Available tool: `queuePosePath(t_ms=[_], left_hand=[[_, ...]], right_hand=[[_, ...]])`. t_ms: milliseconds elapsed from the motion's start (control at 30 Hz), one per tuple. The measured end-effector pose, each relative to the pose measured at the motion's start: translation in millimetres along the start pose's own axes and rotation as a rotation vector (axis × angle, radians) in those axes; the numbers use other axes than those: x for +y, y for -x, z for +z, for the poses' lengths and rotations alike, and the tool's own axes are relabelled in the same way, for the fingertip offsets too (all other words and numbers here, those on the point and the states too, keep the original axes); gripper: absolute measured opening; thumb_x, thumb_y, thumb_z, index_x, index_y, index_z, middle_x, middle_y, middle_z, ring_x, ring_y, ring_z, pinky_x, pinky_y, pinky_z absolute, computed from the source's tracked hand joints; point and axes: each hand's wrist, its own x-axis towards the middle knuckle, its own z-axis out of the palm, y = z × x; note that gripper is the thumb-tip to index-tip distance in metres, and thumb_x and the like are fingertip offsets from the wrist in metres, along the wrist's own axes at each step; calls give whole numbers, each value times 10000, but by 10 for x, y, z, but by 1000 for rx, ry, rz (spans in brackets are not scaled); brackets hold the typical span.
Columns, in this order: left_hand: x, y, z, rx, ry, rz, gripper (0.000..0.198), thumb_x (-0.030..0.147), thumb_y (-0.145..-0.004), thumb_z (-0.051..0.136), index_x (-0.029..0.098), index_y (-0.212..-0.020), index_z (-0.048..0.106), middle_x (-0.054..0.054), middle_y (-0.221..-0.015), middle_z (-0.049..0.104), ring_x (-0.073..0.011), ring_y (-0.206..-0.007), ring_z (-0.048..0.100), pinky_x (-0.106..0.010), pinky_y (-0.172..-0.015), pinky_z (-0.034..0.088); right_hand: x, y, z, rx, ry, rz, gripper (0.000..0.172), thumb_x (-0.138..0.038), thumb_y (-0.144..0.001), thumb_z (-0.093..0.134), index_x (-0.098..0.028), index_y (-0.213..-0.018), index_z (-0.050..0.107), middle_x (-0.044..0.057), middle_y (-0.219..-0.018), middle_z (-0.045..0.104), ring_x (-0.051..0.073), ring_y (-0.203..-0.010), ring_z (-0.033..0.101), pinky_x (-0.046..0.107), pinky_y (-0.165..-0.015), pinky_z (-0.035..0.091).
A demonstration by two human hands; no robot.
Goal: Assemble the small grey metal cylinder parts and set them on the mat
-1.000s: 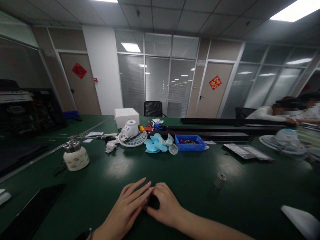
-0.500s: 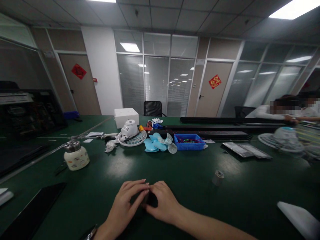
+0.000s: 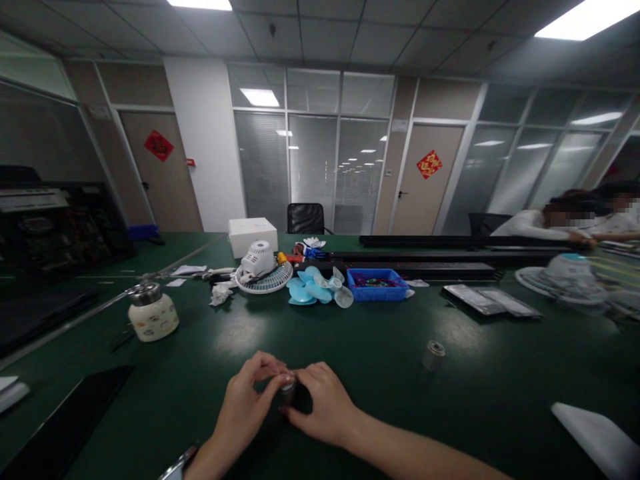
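Observation:
Both my hands meet low in the middle of the green table [image 3: 380,347]. My left hand [image 3: 249,400] curls its fingertips onto the top of a small dark cylindrical part [image 3: 287,389] with a pale metal cap. My right hand [image 3: 325,403] wraps around the same part from the right side. Most of the part is hidden between the fingers. A similar small grey cylinder [image 3: 433,355] stands alone on the table to the right of my hands.
A cream jar with a metal lid [image 3: 151,311] stands at left, a dark flat tablet [image 3: 65,427] near the left edge. Further back lie a white fan housing [image 3: 264,268], light blue fan blades [image 3: 315,288] and a blue tray [image 3: 377,284]. People sit at far right.
My left hand's fingers have bent from lying flat into a pinch on the part's top. The part's pale cap now shows between the hands.

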Motion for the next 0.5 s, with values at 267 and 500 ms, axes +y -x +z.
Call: queuePosePath(t_ms=[267,500], left_hand=[[96,-110,-90,123,111,1,215,315,-789,618,224,-718,436,-21,-795,711,-184,-776,698,-319,-741,556],[-287,-159,-287,-51,9,-110,228,370,-779,629,214,-728,470,-11,-780,710,-203,-812,699,-323,-731,540]], right_hand=[[1,-10,0,-9,3,21,431,-419,-733,683,-206,-1099,600,59,-972,658,214,-908,583,348,-837,404],[-67,5,-96,2,-47,8,727,-505,-714,705,-270,-1334,409,44,-1133,644,230,-1018,583,369,-910,392]])
